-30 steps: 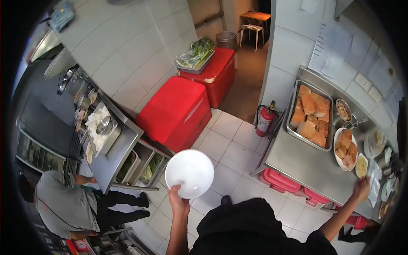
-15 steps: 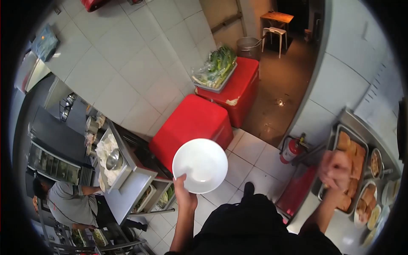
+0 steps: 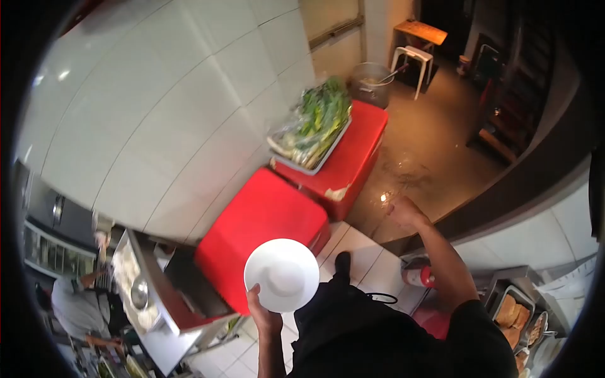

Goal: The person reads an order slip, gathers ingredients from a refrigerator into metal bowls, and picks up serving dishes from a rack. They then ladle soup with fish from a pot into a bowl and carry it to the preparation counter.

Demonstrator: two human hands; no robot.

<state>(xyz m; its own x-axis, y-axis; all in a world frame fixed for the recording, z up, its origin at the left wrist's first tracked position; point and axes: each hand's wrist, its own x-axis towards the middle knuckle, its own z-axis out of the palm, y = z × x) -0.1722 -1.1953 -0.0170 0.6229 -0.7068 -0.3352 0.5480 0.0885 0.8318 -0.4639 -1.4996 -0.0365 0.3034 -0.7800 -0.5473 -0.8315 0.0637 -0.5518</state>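
A white bowl [image 3: 283, 274] is held by its rim in my left hand [image 3: 265, 312], the thumb over the inside edge. Nothing shows inside the bowl. My right hand [image 3: 406, 213] is raised ahead over the doorway floor with its fingers curled in; whether anything is in them I cannot make out. Below the bowl stands a red cooler box [image 3: 265, 220]. Behind it, a second red box [image 3: 360, 135] bears a tray of leafy greens [image 3: 318, 123] in plastic.
A metal pot [image 3: 370, 93] and a white stool [image 3: 413, 55] stand beyond the doorway. A fire extinguisher [image 3: 416, 277] is beside the right wall, near the counter with meat trays [image 3: 512, 315]. At lower left a co-worker [image 3: 79, 309] stands by a steel table [image 3: 167, 346].
My right hand has moved from the right counter, over the meat tray, to the front near the doorway. The view has turned and come closer to the doorway. My left hand keeps the bowl.
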